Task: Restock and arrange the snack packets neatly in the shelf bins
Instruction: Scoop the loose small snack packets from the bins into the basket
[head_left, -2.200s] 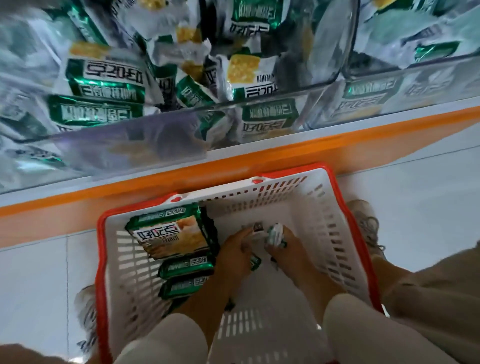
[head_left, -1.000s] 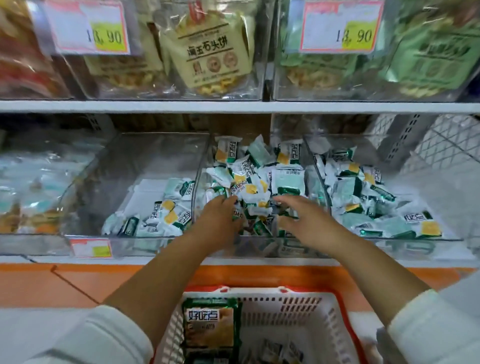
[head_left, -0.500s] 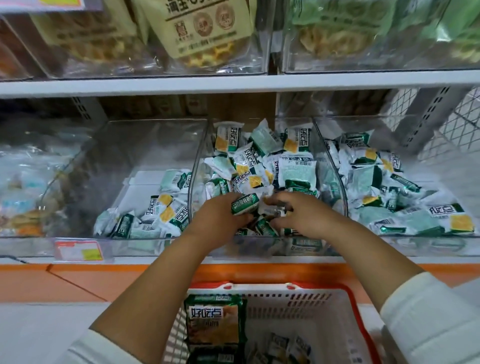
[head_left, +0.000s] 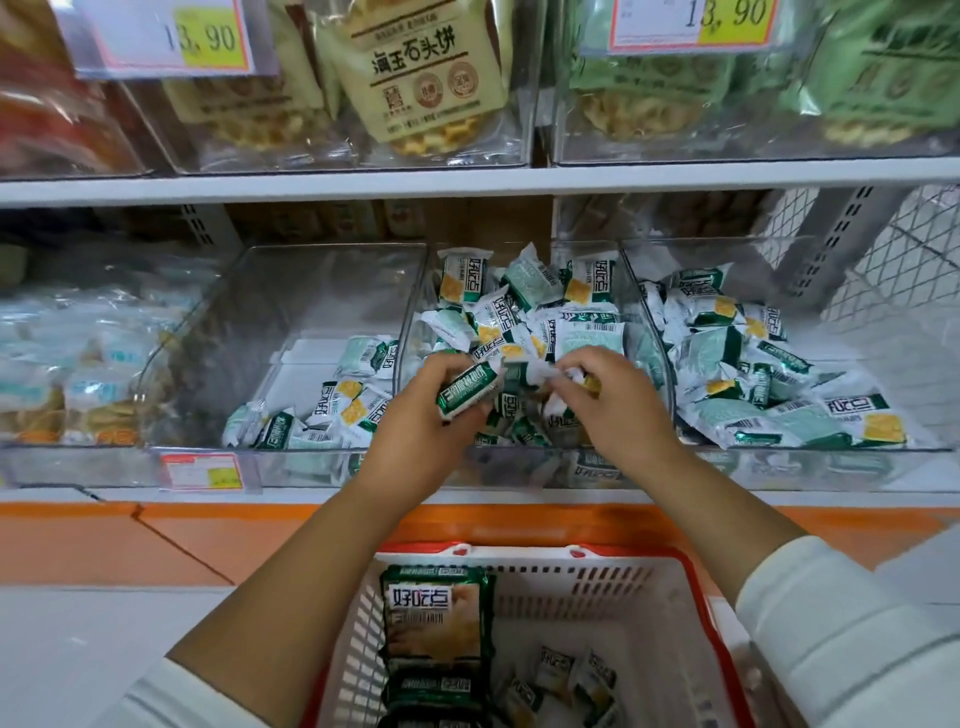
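Three clear shelf bins hold small green-and-white snack packets. The middle bin (head_left: 524, 462) is piled high, the left bin (head_left: 270, 332) holds a few, the right bin (head_left: 857, 457) is well filled. My left hand (head_left: 415, 431) grips one green snack packet (head_left: 467, 396) above the front of the middle bin. My right hand (head_left: 618, 410) is beside it, fingers curled round crumpled packets (head_left: 556, 375) over the same bin.
A red-rimmed white basket (head_left: 587, 577) sits on the floor below, holding large green packs (head_left: 434, 618) and a few small packets (head_left: 571, 680). The upper shelf (head_left: 467, 184) carries bins of bagged biscuits with price tags. An orange base strip (head_left: 208, 535) runs under the bins.
My hands came up from the basket to the middle bin. In the last half second they lifted slightly, the left still holding its green packet; the camera tilted up a little.
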